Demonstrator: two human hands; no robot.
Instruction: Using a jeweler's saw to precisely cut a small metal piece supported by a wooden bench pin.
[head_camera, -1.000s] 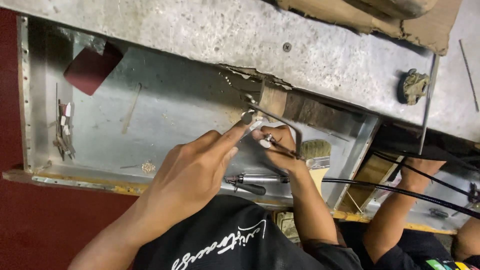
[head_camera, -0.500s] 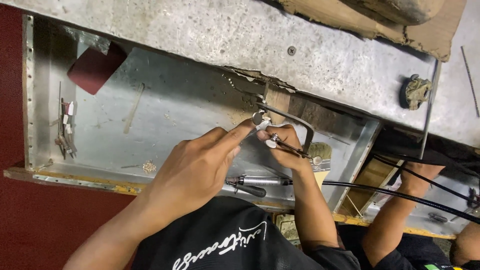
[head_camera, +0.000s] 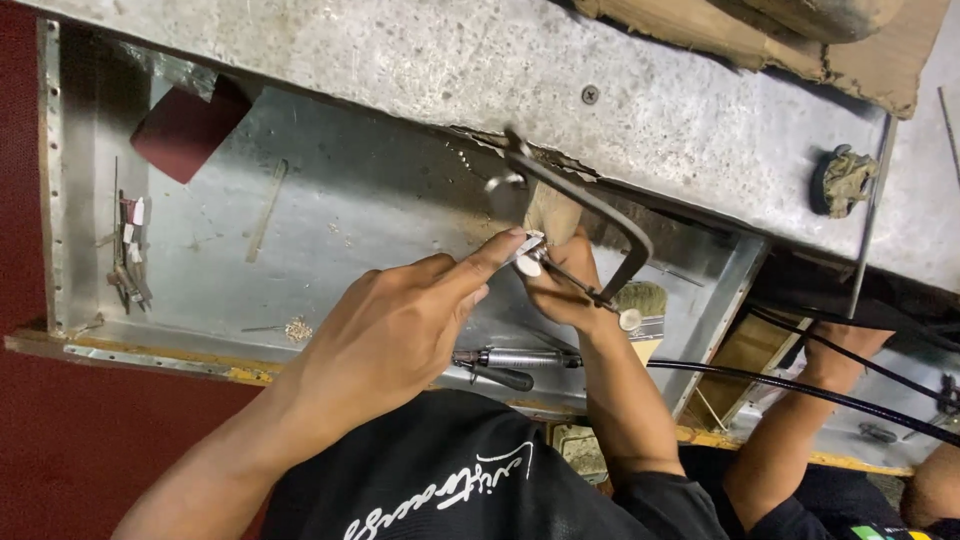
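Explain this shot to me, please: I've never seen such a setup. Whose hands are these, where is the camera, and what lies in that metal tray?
The camera sits on the worker's head and looks down, so the two arms reaching up from the bottom are the worker's own. The left hand presses a small pale piece with its forefinger against a wooden peg. The right hand grips a small frame saw beside it. Below is a shallow metal tray under a scratched bench top. In the tray lie a dark red sheet, small tools, a brush and a handpiece on a black cable. The arm at lower right belongs to another person.
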